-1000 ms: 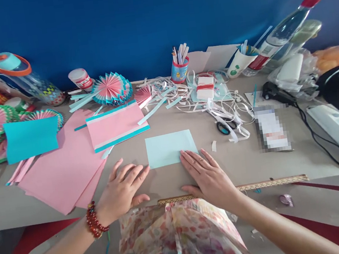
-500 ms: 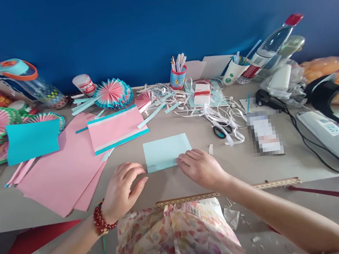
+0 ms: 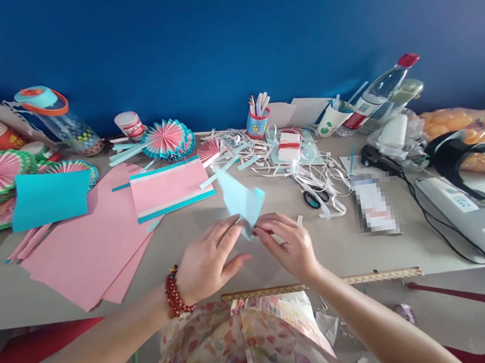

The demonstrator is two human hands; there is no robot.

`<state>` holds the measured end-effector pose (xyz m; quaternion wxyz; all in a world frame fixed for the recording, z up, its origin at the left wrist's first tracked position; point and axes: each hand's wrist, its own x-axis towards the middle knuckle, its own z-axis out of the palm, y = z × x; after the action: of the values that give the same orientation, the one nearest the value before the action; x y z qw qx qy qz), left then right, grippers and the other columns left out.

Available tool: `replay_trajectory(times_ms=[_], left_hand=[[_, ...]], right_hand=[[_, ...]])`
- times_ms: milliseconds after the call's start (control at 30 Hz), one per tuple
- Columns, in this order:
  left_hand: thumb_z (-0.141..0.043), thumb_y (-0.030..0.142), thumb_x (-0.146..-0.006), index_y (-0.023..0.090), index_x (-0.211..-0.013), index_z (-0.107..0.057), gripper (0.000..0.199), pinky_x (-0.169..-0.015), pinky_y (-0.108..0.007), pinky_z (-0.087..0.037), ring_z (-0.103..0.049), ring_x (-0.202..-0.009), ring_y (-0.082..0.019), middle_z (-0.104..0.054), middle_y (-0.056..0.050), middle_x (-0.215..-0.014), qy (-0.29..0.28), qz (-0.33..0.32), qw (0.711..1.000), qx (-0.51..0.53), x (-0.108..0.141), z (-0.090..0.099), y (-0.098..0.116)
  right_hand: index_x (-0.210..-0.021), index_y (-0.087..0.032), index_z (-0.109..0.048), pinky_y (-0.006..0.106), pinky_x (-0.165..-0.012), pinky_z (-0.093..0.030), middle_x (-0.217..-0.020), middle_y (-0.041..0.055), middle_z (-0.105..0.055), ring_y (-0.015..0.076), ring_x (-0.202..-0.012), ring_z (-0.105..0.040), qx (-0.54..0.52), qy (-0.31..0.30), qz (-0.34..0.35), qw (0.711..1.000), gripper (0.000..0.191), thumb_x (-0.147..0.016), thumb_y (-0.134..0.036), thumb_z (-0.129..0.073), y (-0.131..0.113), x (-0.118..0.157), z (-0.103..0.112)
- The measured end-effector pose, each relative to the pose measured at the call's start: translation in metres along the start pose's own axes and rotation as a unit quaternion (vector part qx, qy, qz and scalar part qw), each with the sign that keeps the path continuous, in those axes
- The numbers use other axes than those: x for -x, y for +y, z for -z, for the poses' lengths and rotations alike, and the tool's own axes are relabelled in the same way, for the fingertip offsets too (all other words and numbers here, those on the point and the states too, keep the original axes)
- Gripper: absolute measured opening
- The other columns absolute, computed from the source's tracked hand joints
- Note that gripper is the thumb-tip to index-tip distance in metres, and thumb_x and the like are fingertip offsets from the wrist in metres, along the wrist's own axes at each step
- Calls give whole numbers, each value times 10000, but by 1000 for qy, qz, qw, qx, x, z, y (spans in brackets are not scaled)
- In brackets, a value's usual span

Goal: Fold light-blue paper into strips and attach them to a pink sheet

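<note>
Up comes the one pale blue sheet (image 3: 242, 199), flat on the tabletop (image 3: 360, 258) a moment ago, now tilted and blurred just beyond the fingertips, so it's being handled raised. The right hand (image 3: 289, 244) pinches its near corner, thumb against fingers; the left hand (image 3: 210, 260) is loosely spread alongside, its grip unclear. Beyond the left fingers, one striped pink sheet (image 3: 172, 189) and one teal sheet (image 3: 50, 198); beyond the right, one pair of scissors (image 3: 311, 199).
</note>
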<state>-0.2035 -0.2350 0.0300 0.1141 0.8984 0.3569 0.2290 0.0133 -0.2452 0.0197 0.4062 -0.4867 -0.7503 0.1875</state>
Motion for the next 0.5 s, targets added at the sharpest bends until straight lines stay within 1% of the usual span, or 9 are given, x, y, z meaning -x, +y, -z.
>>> replay_trajectory(times_ms=[100, 167, 233, 300, 367, 400, 433, 467, 500], left_hand=[[-509, 302, -971, 174, -1348, -471, 400, -981, -403, -486, -584, -1175, -242, -634, -129, -1252, 69, -53, 995, -54, -13, 3, -1], [-502, 196, -963, 195, -1274, -528, 312, -945, -386, -485, -621, -1099, -217, -683, -95, -1164, 113, -81, 986, -92, -18, 8, -7], [-499, 131, -948, 214, -1195, -577, 272, -917, -371, -475, -635, -1043, -199, -704, -57, -1109, 140, -105, 976, -131, -20, 13, -15], [-514, 112, -935, 214, -1127, -606, 236, -891, -368, -463, -632, -1005, -200, -709, -38, -1073, 149, -111, 967, -173, -19, 16, -23], [-522, 111, -930, 201, -1068, -620, 191, -851, -363, -452, -622, -957, -202, -706, -37, -1021, 131, -101, 963, -211, -17, 14, -27], [-518, 110, -930, 194, -1038, -624, 173, -825, -358, -446, -615, -925, -201, -701, -40, -986, 107, -96, 964, -225, -14, 12, -28], [-509, 105, -930, 189, -1005, -626, 163, -800, -353, -440, -605, -892, -198, -692, -42, -950, 77, -92, 964, -237, -12, 8, -27], [-500, 97, -928, 185, -975, -627, 161, -775, -349, -433, -594, -858, -194, -681, -44, -919, 45, -91, 964, -245, -10, 3, -26], [-492, 91, -926, 181, -955, -625, 163, -756, -348, -426, -581, -833, -193, -668, -46, -900, 14, -92, 964, -249, -7, -1, -25]], right_hand=[[-1067, -216, -651, 289, -722, -574, -974, 68, -724, 182, -848, -703, -126, -20, -60, 990, 199, -966, -299, -501, -11, 4, -7], [-1130, -212, -628, 310, -747, -582, -1030, 83, -720, 203, -907, -704, -172, -42, -85, 981, 232, -962, -322, -511, -14, 7, -8], [-1148, -212, -617, 304, -727, -582, -1057, 86, -714, 207, -923, -699, -179, -71, -98, 976, 243, -955, -325, -523, -15, 9, -4], [-1083, -215, -636, 287, -697, -569, -1004, 66, -718, 188, -870, -692, -150, -113, -72, 980, 191, -956, -295, -517, -18, 13, 3], [-948, -216, -651, 281, -692, -546, -877, 42, -711, 168, -800, -671, -100, -145, 1, 984, 144, -953, -248, -511, -22, 19, 9], [-898, -216, -646, 282, -694, -535, -823, 35, -701, 163, -774, -657, -71, -150, 43, 985, 143, -948, -225, -512, -24, 23, 11], [-891, -217, -641, 289, -704, -526, -811, 35, -696, 164, -772, -646, -36, -144, 81, 986, 133, -941, -207, -519, -25, 26, 12], [-933, -218, -640, 305, -727, -519, -848, 45, -702, 173, -800, -641, 6, -130, 112, 985, 111, -933, -196, -532, -26, 29, 12], [-1008, -218, -636, 329, -766, -510, -930, 61, -710, 191, -861, -636, 59, -113, 130, 983, 125, -926, -191, -545, -26, 30, 11]])
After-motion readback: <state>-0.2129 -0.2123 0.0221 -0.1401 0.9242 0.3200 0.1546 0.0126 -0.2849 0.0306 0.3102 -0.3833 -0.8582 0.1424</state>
